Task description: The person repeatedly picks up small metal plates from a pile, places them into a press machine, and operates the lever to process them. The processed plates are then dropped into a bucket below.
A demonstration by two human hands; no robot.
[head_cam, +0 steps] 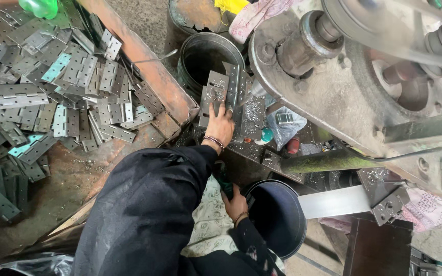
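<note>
Two hands are at work: the left hand [220, 124] and the right hand [235, 203]. Two round dark buckets stand near them, one bucket [204, 56] above and another bucket [278, 217] below. One green bottle [39, 7] sits over the heap of metal hinges [52, 87], dozens, too many to count.
</note>
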